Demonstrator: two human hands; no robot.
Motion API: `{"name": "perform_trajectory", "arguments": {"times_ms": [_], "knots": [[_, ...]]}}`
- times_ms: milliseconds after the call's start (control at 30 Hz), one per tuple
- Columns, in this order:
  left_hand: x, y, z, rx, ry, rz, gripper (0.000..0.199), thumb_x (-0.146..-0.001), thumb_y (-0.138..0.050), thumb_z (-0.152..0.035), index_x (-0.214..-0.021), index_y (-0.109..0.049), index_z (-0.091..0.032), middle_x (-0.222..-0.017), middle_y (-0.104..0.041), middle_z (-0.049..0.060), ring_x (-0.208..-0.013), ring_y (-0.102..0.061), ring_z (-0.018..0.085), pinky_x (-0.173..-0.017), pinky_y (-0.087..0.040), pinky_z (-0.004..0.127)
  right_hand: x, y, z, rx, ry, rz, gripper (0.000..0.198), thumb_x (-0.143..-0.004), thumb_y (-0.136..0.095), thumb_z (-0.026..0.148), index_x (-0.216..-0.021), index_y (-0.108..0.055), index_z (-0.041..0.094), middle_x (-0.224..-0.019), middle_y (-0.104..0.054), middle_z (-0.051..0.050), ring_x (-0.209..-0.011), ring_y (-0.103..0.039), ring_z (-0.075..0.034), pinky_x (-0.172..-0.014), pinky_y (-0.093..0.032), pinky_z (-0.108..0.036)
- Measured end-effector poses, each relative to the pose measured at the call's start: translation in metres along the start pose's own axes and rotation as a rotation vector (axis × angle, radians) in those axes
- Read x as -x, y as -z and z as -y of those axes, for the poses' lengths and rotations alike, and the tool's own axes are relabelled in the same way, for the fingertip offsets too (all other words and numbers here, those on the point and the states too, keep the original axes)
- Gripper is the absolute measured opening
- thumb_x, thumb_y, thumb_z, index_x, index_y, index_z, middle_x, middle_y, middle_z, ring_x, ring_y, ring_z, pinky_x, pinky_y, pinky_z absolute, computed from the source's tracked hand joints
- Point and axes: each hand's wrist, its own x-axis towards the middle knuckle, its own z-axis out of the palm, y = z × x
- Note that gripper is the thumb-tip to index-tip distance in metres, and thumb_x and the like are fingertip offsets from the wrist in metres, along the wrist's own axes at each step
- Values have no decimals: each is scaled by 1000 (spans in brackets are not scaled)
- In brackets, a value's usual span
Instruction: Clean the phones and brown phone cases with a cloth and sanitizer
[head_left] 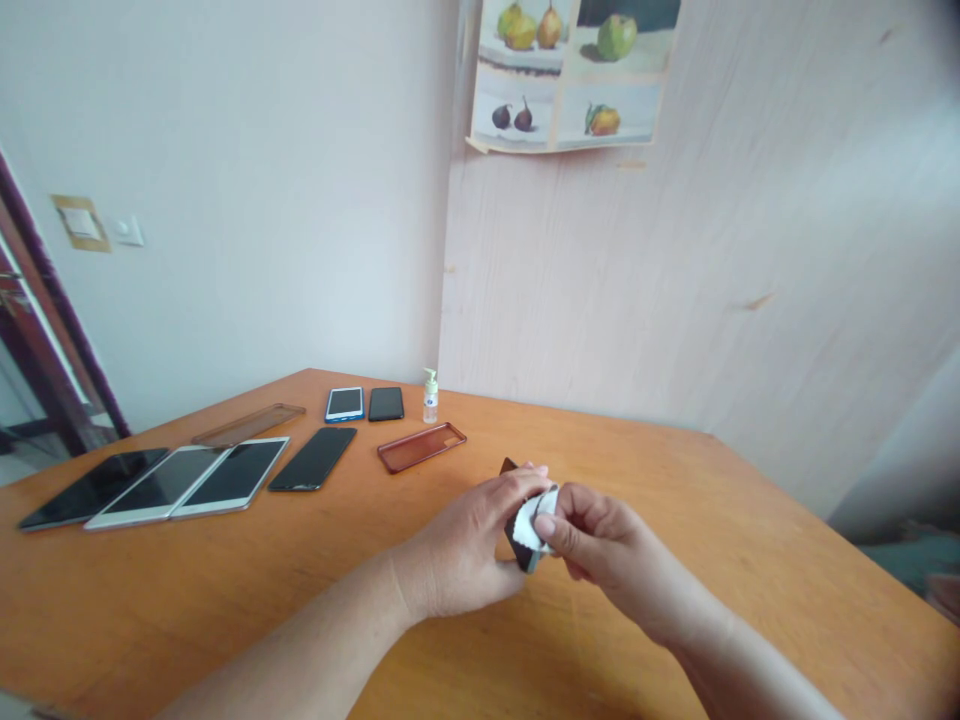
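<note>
My left hand (pixel 472 545) is closed around a dark phone (pixel 511 535), which is tilted up above the table with one narrow edge turned toward my right side. Between the thumb and fingers of my right hand (pixel 607 540) is a small white cloth (pixel 529 520) with a scalloped edge. The cloth is folded over the phone's edge and touches it. Much of the phone is hidden behind my left fingers and the cloth. Nearest on the table is a reddish-brown clear phone case (pixel 421 448), lying beyond my left hand.
A small pump bottle (pixel 430 400) stands at the back beside a dark phone (pixel 386 404) and a blue-edged phone (pixel 345 404). Left of them lie a black phone (pixel 313 460), white tablets (pixel 232 475), a black tablet (pixel 94 490) and a clear case (pixel 250 425) on the wooden table (pixel 285 575).
</note>
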Motion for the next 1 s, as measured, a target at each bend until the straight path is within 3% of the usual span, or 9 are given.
{"name": "perform_trajectory", "arguments": {"times_ms": [100, 300, 567, 800, 900, 1000], "knots": [[-2, 0, -2, 19, -7, 24, 81, -70, -60, 0, -143, -37, -27, -138, -55, 9, -124, -56, 26, -107, -42, 42, 0, 2, 3, -13, 9, -57, 40, -87, -64, 54, -74, -50, 19, -61, -45, 5, -54, -37, -8, -51, -28, -23], [2, 3, 3, -15, 38, -28, 81, -70, -80, -22, -140, -39, -26, -150, -43, 13, -135, -46, 29, -113, -36, 45, 2, -5, -5, 25, -90, 193, 35, -84, -69, 49, -78, -53, 19, -66, -49, 4, -59, -42, -10, -54, -31, -24], [-1, 0, 0, 0, 2, 9, 78, -70, -62, -1, -141, -38, -25, -141, -53, 10, -128, -53, 25, -109, -41, 40, 1, 3, 3, -11, 14, -66, 37, -86, -66, 50, -74, -50, 20, -62, -46, 6, -55, -37, -9, -52, -28, -23], [1, 4, 1, -1, 16, -45, 76, -73, -78, -21, -139, -40, -24, -148, -45, 14, -133, -47, 29, -112, -37, 44, 4, -8, -3, -8, -56, 160, 34, -85, -67, 50, -80, -55, 19, -67, -51, 4, -59, -43, -10, -54, -33, -24], [0, 3, 1, 6, 5, -41, 73, -75, -71, -12, -140, -39, -25, -145, -48, 13, -131, -50, 27, -110, -39, 43, 2, -5, -1, -29, -3, 45, 34, -85, -68, 48, -76, -54, 19, -65, -50, 4, -59, -42, -9, -54, -33, -23], [0, 2, 0, 0, 39, -34, 80, -70, -65, -3, -142, -38, -27, -145, -49, 10, -132, -49, 27, -112, -38, 44, -2, 3, 3, -59, 79, -181, 34, -86, -67, 46, -71, -54, 19, -63, -52, 4, -59, -43, -9, -56, -34, -23]]}}
